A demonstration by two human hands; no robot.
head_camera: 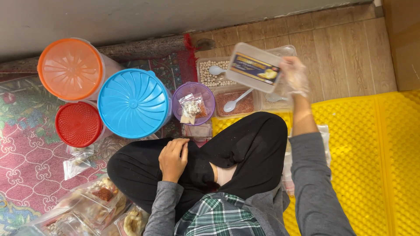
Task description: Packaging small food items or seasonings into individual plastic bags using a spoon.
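My right hand (294, 75), in a thin clear glove, holds up a clear rectangular plastic lid (256, 67) with a printed label, tilted above the food trays. Under it sit a tray of small white beads or nuts (210, 78) with a white spoon (215, 70), and a tray of reddish powder (243, 106) with another white spoon (234, 103). My left hand (173, 159) rests bare on my black-trousered leg, holding nothing. A purple-lidded tub (193, 102) beside the trays carries a small filled clear packet (193, 108).
Round containers with orange (70, 68), blue (133, 102) and red (78, 124) lids stand on the patterned rug at left. Several filled clear packets (100, 196) lie at lower left. A yellow foam mat (372, 153) covers the right; wood-look floor lies beyond.
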